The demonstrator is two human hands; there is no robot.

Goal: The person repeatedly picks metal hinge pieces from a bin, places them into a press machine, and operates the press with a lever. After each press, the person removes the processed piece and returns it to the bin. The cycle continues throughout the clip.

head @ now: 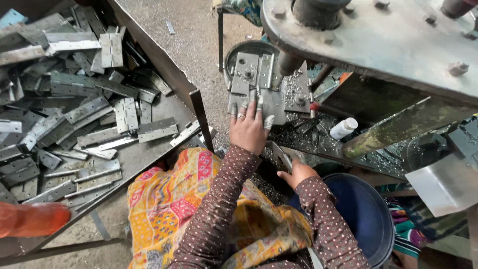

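Fingers of the left hand point(247, 130) are spread flat, pinning a plate point(269, 102) under the press point(368, 40); a strip point(280, 155) is gripped ready by the right hand point(297, 174).

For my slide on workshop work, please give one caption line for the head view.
Left hand presses a metal plate on the press bed, right hand holds another, beside a tray of hinges.

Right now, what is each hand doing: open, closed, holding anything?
Left hand: open, fingers spread flat on the metal plate under the press.
Right hand: closed on a metal hinge piece.
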